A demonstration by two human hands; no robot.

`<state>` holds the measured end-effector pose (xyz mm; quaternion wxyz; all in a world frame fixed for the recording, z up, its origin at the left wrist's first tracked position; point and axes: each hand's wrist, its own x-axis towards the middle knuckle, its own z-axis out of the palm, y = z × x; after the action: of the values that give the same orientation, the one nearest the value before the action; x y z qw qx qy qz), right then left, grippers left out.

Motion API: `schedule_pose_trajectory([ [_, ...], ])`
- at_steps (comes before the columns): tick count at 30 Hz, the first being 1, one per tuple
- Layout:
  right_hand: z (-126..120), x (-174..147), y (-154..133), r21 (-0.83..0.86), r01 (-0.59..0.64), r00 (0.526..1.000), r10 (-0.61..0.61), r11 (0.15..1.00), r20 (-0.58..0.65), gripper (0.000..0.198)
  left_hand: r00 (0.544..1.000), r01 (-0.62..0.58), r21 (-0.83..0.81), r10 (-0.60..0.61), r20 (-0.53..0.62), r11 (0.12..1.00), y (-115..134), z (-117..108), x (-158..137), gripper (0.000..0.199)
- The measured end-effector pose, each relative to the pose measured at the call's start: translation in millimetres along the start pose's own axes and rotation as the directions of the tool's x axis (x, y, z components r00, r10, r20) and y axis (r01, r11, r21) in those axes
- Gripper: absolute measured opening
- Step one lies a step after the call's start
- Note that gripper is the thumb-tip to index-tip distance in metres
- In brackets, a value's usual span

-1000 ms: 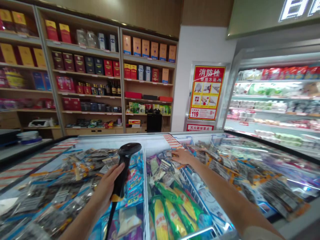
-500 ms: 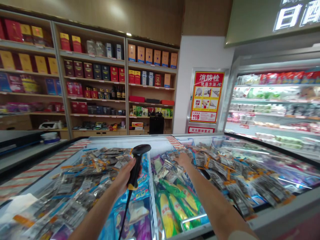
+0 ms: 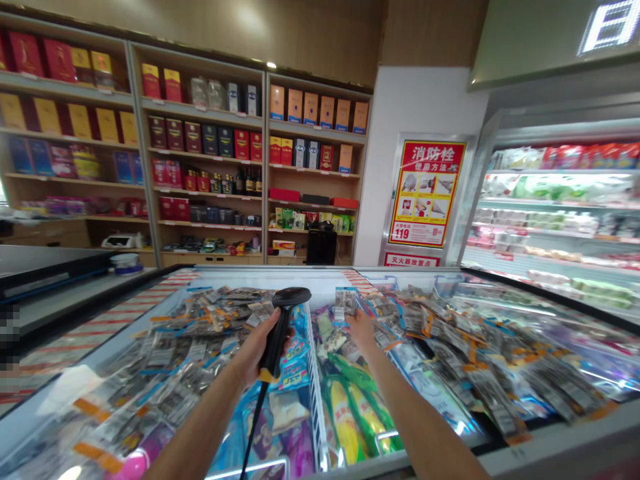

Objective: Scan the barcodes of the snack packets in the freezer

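Note:
My left hand [image 3: 265, 343] is wrapped round the handle of a black barcode scanner [image 3: 275, 340], its head up and its cord hanging down. To the right of it, my right hand [image 3: 361, 327] pinches a small flat packet [image 3: 346, 303] with a blue edge, held up with its printed side towards me. Below my right hand lie green-and-yellow bags of corn [image 3: 350, 420] in the freezer. Many similar small packets [image 3: 170, 353] are heaped to the left, and another heap of packets [image 3: 480, 353] spreads to the right.
A white wire divider [image 3: 314, 387] splits the chest freezer between my arms. Blue bags [image 3: 295, 367] lie left of it. Shelves [image 3: 215, 173] of boxed goods stand behind, with a red fire-hydrant sign [image 3: 427, 193] and a lit chiller [image 3: 555, 220] to the right.
My right hand has lifted a packet from the heap and moved slightly left, towards the scanner. The camera view has shifted a little to the left.

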<state>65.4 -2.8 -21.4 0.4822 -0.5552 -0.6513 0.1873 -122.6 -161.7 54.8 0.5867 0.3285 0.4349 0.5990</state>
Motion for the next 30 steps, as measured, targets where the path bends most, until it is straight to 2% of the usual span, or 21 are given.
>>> schedule_pose_trajectory([
  [3, -9, 11, 11, -0.040, -0.025, 0.998, 0.022, 0.999, -0.063, 0.027, 0.998, -0.019, 0.033, 0.017, 0.062, 0.999, -1, 0, 0, 0.033],
  [5, -12, 16, 14, -0.042, -0.007, 0.998, 0.005, 0.999, -0.055, 0.030, 0.995, -0.040, 0.073, 0.034, 0.090, 0.996, -1, 1, 0, 0.031],
  [10, -10, 17, 15, -0.016, -0.008, 1.000, 0.007, 1.000, -0.027, 0.032, 0.996, -0.061, 0.167, 0.050, 0.071, 0.984, -3, 5, 2, 0.029],
  [18, -10, 17, 20, 0.045, 0.010, 1.000, -0.010, 0.999, -0.004, 0.031, 0.996, -0.041, 0.178, 0.025, 0.090, 0.983, -4, 4, 0, 0.029],
  [24, -6, 16, 23, 0.102, 0.070, 0.997, -0.072, 0.992, 0.014, 0.027, 0.992, -0.065, 0.152, 0.047, 0.121, 0.986, -5, 5, -1, 0.029],
  [30, -5, 15, 26, 0.085, 0.055, 0.998, -0.055, 0.995, 0.008, 0.028, 0.991, -0.059, 0.181, 0.036, 0.130, 0.982, -3, 2, -2, 0.028],
])
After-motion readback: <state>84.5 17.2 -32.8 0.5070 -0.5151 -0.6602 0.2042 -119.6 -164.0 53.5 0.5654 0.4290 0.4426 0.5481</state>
